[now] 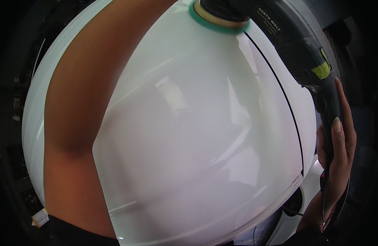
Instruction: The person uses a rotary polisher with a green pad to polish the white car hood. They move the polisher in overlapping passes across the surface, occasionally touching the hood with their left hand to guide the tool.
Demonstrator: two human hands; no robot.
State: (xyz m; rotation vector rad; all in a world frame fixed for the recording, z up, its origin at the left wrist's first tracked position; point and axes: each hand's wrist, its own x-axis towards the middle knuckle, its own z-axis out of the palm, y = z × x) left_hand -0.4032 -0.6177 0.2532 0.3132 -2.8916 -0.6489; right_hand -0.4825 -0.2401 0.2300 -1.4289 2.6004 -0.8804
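Note:
My right hand (344,131) is wrapped round the rear handle of a black car polisher (289,43) at the right, its thumb lying along the grip. The polisher's round head is at the top, with a cream and green foam pad (219,25) against a glossy white car body panel (176,151). A dark seam (285,92) curves down the panel's right side, beginning beside the pad. My left arm (76,102) reaches up across the panel's left part and leaves the top edge, so my left hand is out of the picture.
A small white and yellow bottle (41,218) shows at the lower left, by my dark clothing. Beyond the panel's lower right edge are a thin dark cable (291,212) and another white curved surface (285,229). Dark surroundings border both sides.

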